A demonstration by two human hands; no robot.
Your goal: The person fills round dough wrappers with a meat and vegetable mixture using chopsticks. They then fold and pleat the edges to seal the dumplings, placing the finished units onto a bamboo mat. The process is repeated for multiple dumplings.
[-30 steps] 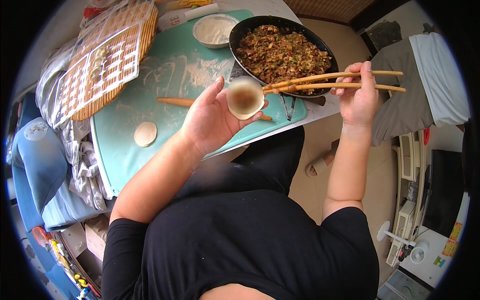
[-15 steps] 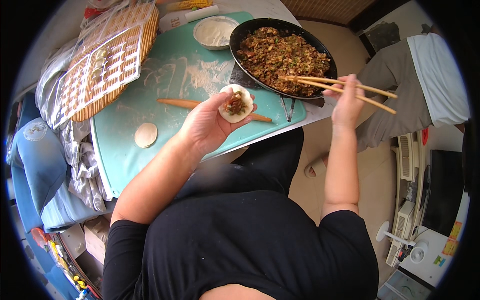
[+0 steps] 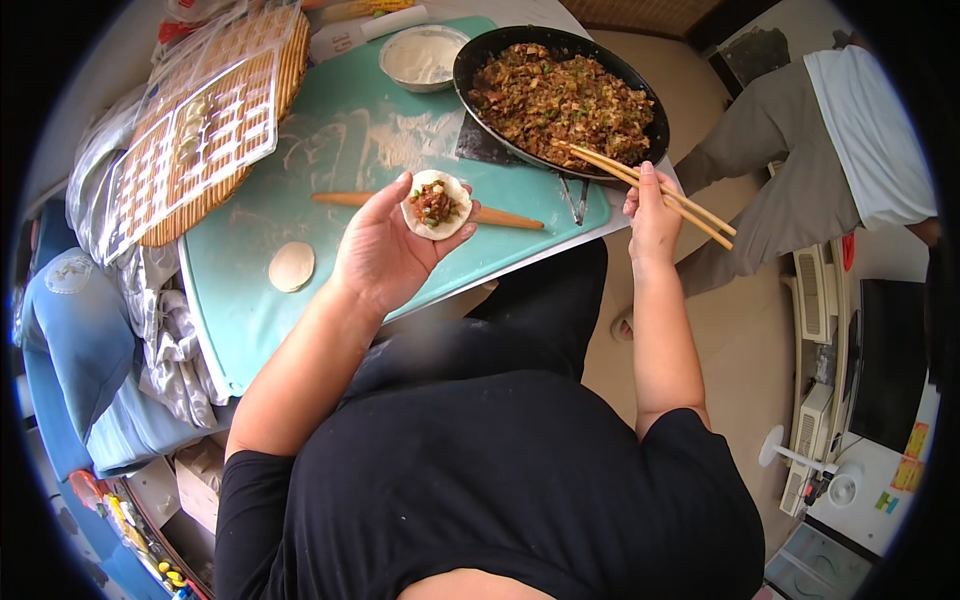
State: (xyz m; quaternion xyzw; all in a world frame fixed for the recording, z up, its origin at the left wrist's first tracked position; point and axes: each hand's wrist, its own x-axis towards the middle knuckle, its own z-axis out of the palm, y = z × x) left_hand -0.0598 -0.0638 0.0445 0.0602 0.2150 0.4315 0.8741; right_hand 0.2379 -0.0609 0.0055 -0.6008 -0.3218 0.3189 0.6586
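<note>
On the fingers of my left hand (image 3: 385,255) rests a round dumpling wrapper (image 3: 412,222), with a mound of meat-and-vegetable filling (image 3: 434,203) at its middle. The wrapper lies flat, unfolded, beside my raised thumb. My right hand (image 3: 655,222) grips a pair of wooden chopsticks (image 3: 708,217). Their tips reach over the near rim of a black pan (image 3: 462,72) full of the same chopped filling. A wooden rolling pin (image 3: 510,218) lies behind my left hand, partly hidden by it. Another plain wrapper (image 3: 291,267) lies to the left on the green mat (image 3: 240,330).
A bowl of flour (image 3: 424,60) stands left of the pan, with loose flour (image 3: 400,140) on the mat. At the far left, a clear compartment tray (image 3: 225,125) with a few dumplings sits on a round woven tray (image 3: 283,98). Another person (image 3: 800,130) stands at the right.
My left hand has shifted left with the filled wrapper. My right hand has moved left and slightly toward me, drawing the chopstick tips back to the pan's near edge.
</note>
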